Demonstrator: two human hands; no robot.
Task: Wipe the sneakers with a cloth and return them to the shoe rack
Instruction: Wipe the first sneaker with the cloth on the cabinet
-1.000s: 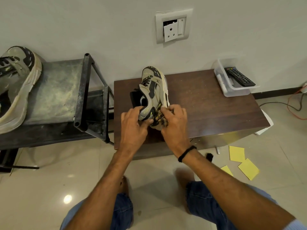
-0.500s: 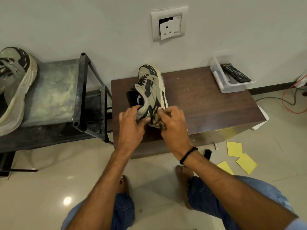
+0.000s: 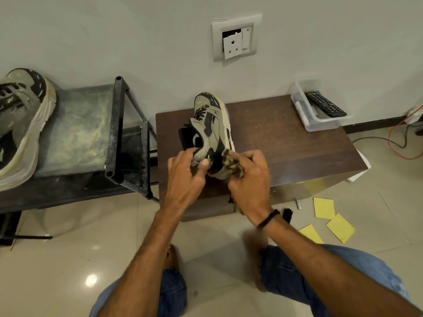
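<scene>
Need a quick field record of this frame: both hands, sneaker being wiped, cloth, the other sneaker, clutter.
left hand: grips the held sneaker at its heel collar
right hand: holds the cloth against the heel, on the sole side
held sneaker: over the brown table, toe toward the wall, sole facing right; contact with the table unclear
other sneaker: on top of the shoe rack, untouched
table extras: clear tub with a remote in it
floor: yellow notes
stage: wiping; held sneaker not yet on the rack

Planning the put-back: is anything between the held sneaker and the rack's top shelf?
Only the rack's black end frame, standing above the shelf edge nearest the sneaker. The other sneaker lies at the far left.
</scene>
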